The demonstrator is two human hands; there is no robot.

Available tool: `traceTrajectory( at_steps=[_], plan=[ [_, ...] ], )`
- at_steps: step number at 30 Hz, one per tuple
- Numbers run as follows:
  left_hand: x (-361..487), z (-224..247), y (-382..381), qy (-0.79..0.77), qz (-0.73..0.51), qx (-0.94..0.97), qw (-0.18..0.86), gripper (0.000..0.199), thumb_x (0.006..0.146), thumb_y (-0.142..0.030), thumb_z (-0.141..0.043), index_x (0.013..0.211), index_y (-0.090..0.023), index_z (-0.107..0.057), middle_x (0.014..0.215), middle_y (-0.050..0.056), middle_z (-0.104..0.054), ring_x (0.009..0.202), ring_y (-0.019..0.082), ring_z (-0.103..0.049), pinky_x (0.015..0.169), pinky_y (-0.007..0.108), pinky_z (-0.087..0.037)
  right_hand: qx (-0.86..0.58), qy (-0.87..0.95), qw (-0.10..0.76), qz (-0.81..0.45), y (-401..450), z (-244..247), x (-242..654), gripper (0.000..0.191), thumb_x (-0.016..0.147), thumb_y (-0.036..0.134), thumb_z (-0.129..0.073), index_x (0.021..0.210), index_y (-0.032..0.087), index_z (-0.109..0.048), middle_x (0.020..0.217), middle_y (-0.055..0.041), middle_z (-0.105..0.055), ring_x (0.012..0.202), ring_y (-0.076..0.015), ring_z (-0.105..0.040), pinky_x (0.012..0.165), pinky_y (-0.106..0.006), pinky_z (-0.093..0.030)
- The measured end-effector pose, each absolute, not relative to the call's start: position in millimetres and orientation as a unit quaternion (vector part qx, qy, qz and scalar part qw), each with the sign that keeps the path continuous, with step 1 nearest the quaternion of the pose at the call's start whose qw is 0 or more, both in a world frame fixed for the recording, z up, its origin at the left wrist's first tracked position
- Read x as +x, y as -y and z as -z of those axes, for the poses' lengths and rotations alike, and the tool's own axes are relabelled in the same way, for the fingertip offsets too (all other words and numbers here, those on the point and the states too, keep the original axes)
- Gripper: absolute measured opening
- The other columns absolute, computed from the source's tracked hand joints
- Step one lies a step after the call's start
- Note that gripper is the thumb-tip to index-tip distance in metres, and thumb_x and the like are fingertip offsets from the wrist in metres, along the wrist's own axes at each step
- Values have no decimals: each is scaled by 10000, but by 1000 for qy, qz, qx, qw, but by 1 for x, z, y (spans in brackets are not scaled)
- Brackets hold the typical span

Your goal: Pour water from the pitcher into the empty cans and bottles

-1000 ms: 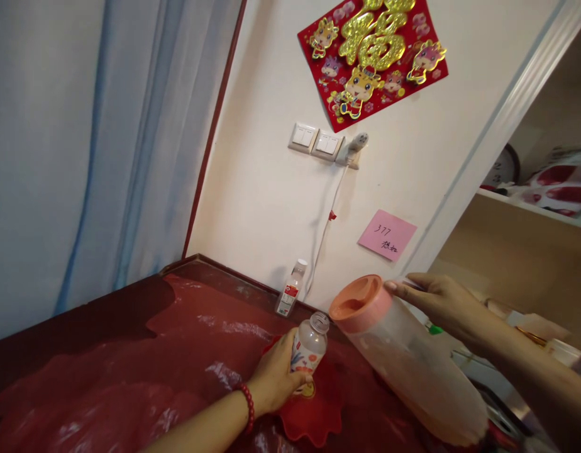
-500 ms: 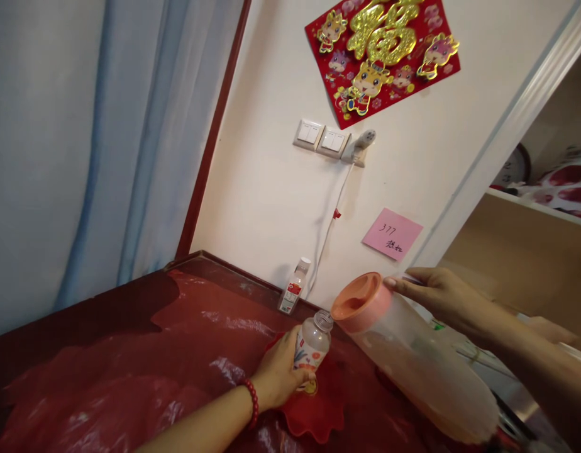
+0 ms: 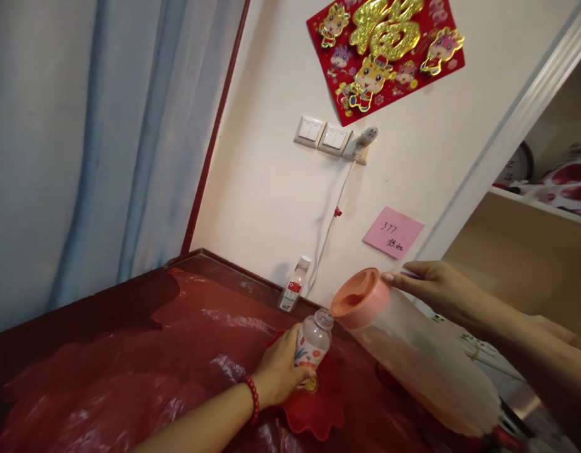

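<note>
My left hand (image 3: 280, 371), a red bead bracelet at its wrist, is wrapped round a clear uncapped bottle (image 3: 314, 340) with a floral label. Tilted toward it is a translucent plastic pitcher (image 3: 417, 358), whose orange lid (image 3: 361, 296) has its spout edge at the bottle's mouth. My right hand (image 3: 427, 286) is closed at the pitcher's upper side, thumb by the lid; the handle is mostly hidden. Whether liquid is flowing I cannot make out. Beneath the bottle lies a red scalloped mat (image 3: 316, 415).
Against the wall stands a second, capped bottle (image 3: 294, 286) with a red and white label. A white cord (image 3: 331, 233) hangs down from a plug near it. Glossy red covering (image 3: 200, 340) lies over the dark table. On the right are shelves (image 3: 540, 201); a blue curtain (image 3: 130, 138) hangs left.
The view has shifted very slightly. Both hands keep their hold, and the pitcher's lid stays at the bottle's mouth.
</note>
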State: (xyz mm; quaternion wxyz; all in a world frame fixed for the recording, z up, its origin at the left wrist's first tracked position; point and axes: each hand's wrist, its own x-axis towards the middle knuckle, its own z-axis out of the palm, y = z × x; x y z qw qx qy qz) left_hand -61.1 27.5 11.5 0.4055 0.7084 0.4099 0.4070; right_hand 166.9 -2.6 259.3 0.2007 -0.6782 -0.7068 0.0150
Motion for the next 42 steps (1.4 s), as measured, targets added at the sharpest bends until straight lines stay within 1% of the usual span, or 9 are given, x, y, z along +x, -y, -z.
traceTrajectory(
  at_steps=[6, 9, 13, 18, 23, 29, 34, 39, 42],
  plan=[
    [-61, -12, -28, -409, -408, 708, 406, 598, 650, -163, -685, 1219, -256, -522, 1154, 18, -638, 1023, 229, -583, 872, 284, -455, -686, 699, 199, -19, 3, -263, 161, 649, 713, 858, -520, 591, 221, -489, 548, 49, -327, 522, -133, -328, 485, -283, -250],
    [-60, -11, -28, -410, -408, 707, 406, 602, 649, -160, -685, 1220, -259, -522, 1140, 12, -643, 995, 220, -588, 859, 280, -460, -689, 697, 197, -25, 2, -264, 161, 649, 707, 863, -519, 603, 223, -501, 547, 51, -326, 518, -133, -329, 486, -285, -247],
    [-60, -10, -29, -409, -411, 709, 401, 596, 641, -154, -689, 1208, -256, -532, 1148, 12, -645, 1002, 219, -581, 879, 281, -454, -689, 698, 191, -17, -1, -264, 163, 638, 725, 853, -511, 621, 224, -530, 554, 48, -332, 529, -138, -328, 496, -290, -244],
    [-60, -9, -30, -409, -410, 709, 402, 589, 652, -147, -674, 1210, -263, -528, 1126, 10, -649, 970, 213, -591, 826, 267, -464, -689, 701, 183, -6, -4, -264, 163, 626, 738, 837, -516, 612, 223, -526, 566, 43, -341, 543, -141, -334, 509, -293, -246],
    [-61, -9, -29, -411, -411, 711, 396, 577, 651, -151, -685, 1197, -264, -535, 1102, 4, -651, 954, 213, -592, 816, 268, -457, -690, 700, 182, -8, -5, -264, 163, 594, 752, 808, -532, 629, 227, -547, 567, 42, -347, 545, -144, -335, 509, -293, -252],
    [-61, -10, -28, -410, -407, 713, 397, 582, 658, -157, -698, 1206, -263, -533, 1121, 8, -652, 967, 214, -595, 823, 268, -451, -693, 697, 182, -23, -5, -265, 161, 574, 743, 785, -570, 614, 227, -527, 556, 47, -331, 521, -134, -321, 486, -288, -241],
    [-61, -10, -29, -413, -405, 711, 400, 587, 661, -163, -700, 1215, -255, -529, 1134, 16, -648, 987, 220, -589, 833, 272, -454, -691, 699, 181, -27, -7, -266, 159, 557, 744, 769, -586, 641, 223, -548, 557, 41, -377, 525, -137, -345, 481, -288, -257],
    [-61, -10, -29, -415, -404, 709, 402, 578, 651, -162, -705, 1197, -255, -537, 1121, 11, -645, 985, 222, -592, 821, 274, -455, -694, 699, 172, -34, -7, -266, 159, 561, 755, 763, -579, 619, 226, -496, 535, 55, -335, 497, -128, -332, 472, -285, -243],
    [-60, -10, -29, -414, -407, 708, 401, 572, 649, -151, -695, 1188, -260, -538, 1101, 5, -645, 962, 215, -596, 813, 272, -456, -696, 696, 169, -40, -7, -266, 160, 544, 758, 750, -589, 632, 227, -509, 544, 54, -345, 496, -129, -346, 481, -288, -254]
  ],
)
